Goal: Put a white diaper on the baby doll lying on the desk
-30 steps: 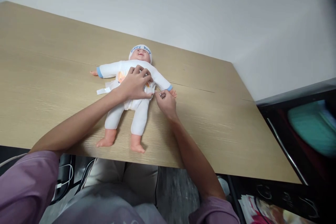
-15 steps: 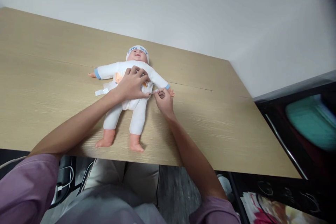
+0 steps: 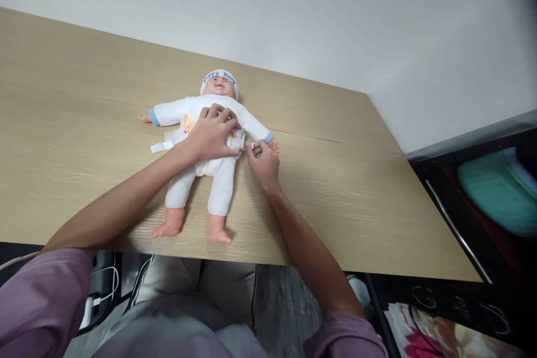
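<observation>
A baby doll [image 3: 222, 184] in a white suit and a cap with blue lettering lies on its back on the table, feet toward me. A white diaper [image 3: 205, 168] is around its hips, and one loose tape tab [image 3: 161, 146] sticks out on the left. My left hand [image 3: 213, 134] rests across the doll's belly with fingers and thumb apart, covering much of the diaper's front. Beside the doll's hip on the right, my right hand [image 3: 262, 160] pinches the diaper's other tape tab, mostly hidden by the fingers. The doll's small hand [image 3: 274, 146] is just behind it.
The wooden table [image 3: 356, 196] reaches to a white wall [image 3: 272, 5]. At the right stand dark shelving and a blurred green object [image 3: 499, 190]. Below the front edge are printed packages [image 3: 444, 330] at the right and a white cable [image 3: 111, 285] at the left.
My right fingers have closed in a little around the tape tab, so less of it shows. My left hand and the doll stay in place; the view shifts slightly.
</observation>
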The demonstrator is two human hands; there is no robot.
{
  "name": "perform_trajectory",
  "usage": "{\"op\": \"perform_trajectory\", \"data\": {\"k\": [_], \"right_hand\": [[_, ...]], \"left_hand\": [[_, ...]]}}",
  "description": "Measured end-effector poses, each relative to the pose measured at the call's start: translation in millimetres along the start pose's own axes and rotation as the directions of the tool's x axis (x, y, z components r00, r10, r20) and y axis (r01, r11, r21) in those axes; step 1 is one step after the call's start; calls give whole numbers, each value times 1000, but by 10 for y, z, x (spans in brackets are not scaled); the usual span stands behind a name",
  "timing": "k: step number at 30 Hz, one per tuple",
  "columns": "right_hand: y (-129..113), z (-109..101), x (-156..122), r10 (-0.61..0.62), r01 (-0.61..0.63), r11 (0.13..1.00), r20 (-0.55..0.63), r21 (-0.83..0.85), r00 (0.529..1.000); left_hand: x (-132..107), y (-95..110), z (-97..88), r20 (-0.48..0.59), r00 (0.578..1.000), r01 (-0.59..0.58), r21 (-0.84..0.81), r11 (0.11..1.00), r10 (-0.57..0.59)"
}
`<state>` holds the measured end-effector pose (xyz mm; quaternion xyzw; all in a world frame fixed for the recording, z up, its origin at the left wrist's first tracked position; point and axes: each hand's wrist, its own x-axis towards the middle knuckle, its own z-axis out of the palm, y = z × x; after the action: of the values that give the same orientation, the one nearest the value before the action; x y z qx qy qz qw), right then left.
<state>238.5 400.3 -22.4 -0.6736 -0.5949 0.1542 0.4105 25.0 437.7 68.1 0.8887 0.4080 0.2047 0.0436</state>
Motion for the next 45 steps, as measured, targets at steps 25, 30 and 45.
{"op": "perform_trajectory", "data": {"k": [25, 30, 45], "right_hand": [[-490, 23, 56, -245, 188, 914, 121, 360, 962], [-425, -16, -166, -455, 426, 874, 85, 234, 886], [-357, -33, -219, -604, 604, 796, 22, -20, 797]], "left_hand": [[-10, 9, 55, -46, 999, 20, 3, 1000, -20], [22, -71, 45, -2, 999, 49, -78, 996, -49], [-983, -1255, -176, -145, 920, 269, -443, 856, -364]]}}
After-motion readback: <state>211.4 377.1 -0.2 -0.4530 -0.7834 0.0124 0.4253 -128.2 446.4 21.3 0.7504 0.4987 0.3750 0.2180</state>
